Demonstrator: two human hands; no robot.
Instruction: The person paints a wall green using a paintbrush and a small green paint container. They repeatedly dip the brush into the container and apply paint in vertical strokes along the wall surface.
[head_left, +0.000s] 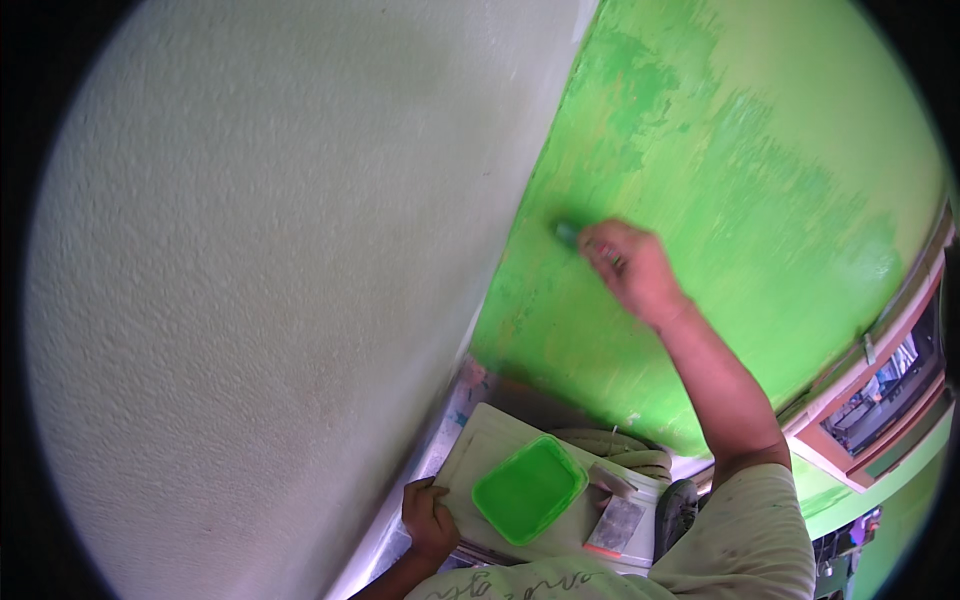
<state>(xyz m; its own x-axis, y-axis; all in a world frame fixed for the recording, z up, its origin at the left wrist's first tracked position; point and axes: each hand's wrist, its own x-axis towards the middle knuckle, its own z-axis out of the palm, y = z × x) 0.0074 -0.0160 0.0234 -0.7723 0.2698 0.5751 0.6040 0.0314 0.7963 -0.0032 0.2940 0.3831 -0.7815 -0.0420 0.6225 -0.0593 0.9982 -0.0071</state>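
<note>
My right hand (634, 266) grips a paintbrush (568, 233), blurred, with its bristle end against the green-painted wall (675, 360) close to the corner. Patches and streaks of darker and lighter green cover that wall. Lower down, my left hand (431, 517) rests with bent fingers at the left edge of a pale plastic surface (469, 450). On that surface stands a rectangular tub of bright green paint (529, 491). Beside the tub, to its right, lie a flat scraper or putty blade (615, 525) and another small flat tool (613, 480).
A textured pale wall (247, 262) fills the left side and meets the green wall at the corner. A coiled hose (619, 448) lies behind the pale surface, with a dark shoe (676, 510) at its right. A framed window opening (885, 397) is at the far right.
</note>
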